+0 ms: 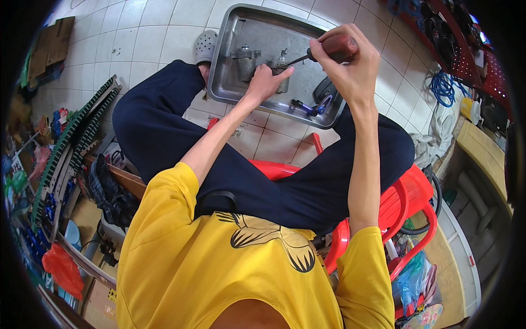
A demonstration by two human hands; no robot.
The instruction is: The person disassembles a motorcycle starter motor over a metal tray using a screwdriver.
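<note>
Yellow shirt (164,263) nearest; right grip (353,68) wrapped round screwdriver (341,48), left grip (264,83) curled on metal fitting (283,86)... keep that blade seated, tbh.

A shallow, rectangular steel tray (274,33) with a rounded rim carries the parts. Taking it as a clock face, a gray metal part (245,64) stands at nine o'clock. A second metal part (283,85) is near the center, partly covered; whether its base touches the tray is hard to tell. A black piece (326,90) lies at four o'clock, against the side wall, and a blue-and-silver piece (313,108) at five, just beside it. Pale square tiles cover the floor (159,12) around the tray, and a gray clog (206,46) rests on them, outside the rim toward ten o'clock.
</note>
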